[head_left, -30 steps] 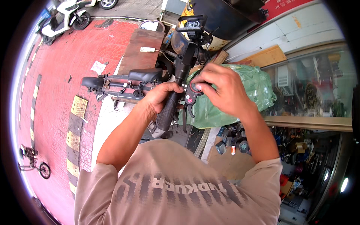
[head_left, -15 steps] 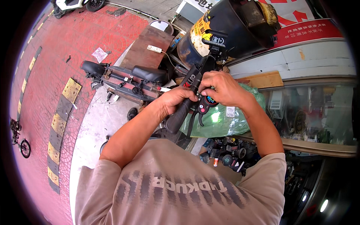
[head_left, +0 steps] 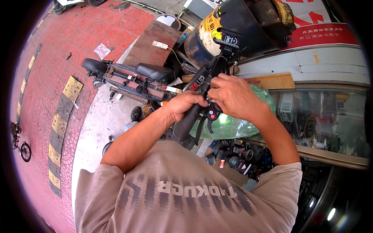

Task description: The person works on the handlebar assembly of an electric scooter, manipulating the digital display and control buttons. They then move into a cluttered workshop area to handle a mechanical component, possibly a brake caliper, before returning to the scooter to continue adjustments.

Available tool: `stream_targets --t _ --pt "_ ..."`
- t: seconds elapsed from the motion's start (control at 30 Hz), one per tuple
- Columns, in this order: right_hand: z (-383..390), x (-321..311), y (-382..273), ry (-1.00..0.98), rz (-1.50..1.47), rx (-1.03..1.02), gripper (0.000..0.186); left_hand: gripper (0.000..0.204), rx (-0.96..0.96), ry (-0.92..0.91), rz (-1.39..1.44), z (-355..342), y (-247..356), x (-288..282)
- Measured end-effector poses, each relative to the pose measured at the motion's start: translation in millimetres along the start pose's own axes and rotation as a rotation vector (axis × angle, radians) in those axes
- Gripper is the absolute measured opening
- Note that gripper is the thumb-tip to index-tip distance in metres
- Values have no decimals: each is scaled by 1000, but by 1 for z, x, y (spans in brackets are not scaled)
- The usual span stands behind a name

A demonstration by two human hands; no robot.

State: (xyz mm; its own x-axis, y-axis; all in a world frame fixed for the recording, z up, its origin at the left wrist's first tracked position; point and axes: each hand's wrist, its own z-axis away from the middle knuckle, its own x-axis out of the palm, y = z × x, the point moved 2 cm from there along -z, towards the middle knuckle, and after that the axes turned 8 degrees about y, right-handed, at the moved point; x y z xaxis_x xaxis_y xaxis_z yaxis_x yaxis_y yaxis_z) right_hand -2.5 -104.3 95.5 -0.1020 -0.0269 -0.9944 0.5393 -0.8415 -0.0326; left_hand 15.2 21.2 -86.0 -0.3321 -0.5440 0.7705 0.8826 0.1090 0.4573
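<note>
A black scooter handlebar (head_left: 199, 104) runs slantwise between my two hands, its thick rubber grip (head_left: 182, 128) pointing down toward my chest. My left hand (head_left: 183, 105) is closed around the bar just above the grip, thumb pressed near the clamp. Curled over the other side, my right hand (head_left: 235, 94) has its fingers bunched together at the bar; whatever lies between the fingertips is hidden. Below it shows a small black control pod (head_left: 212, 114) with a red button and a curved lever. A brake lever (head_left: 199, 131) hangs beside the grip.
A green plastic-wrapped bundle (head_left: 233, 126) lies under my right forearm. Ahead stands a large dark drum (head_left: 198, 46). To the left is a black-seated scooter (head_left: 155, 72) beside a brown board (head_left: 155, 39). A glass display case (head_left: 322, 120) flanks the right.
My right hand has closed in over the round colour display, which showed half a second ago and is now covered. The left hand keeps its hold on the bar. The view shifted slightly.
</note>
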Motion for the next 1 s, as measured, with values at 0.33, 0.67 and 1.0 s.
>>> stream_targets --t 0.33,0.67,1.0 --pt "12 10 -2 65 -45 172 2 23 34 18 31 0 -4 4" --pt "62 -10 12 265 -111 502 18 30 62 17 -14 -3 -7 2" --pt "88 -2 -12 387 -52 524 16 46 90 17 -8 -2 -11 5"
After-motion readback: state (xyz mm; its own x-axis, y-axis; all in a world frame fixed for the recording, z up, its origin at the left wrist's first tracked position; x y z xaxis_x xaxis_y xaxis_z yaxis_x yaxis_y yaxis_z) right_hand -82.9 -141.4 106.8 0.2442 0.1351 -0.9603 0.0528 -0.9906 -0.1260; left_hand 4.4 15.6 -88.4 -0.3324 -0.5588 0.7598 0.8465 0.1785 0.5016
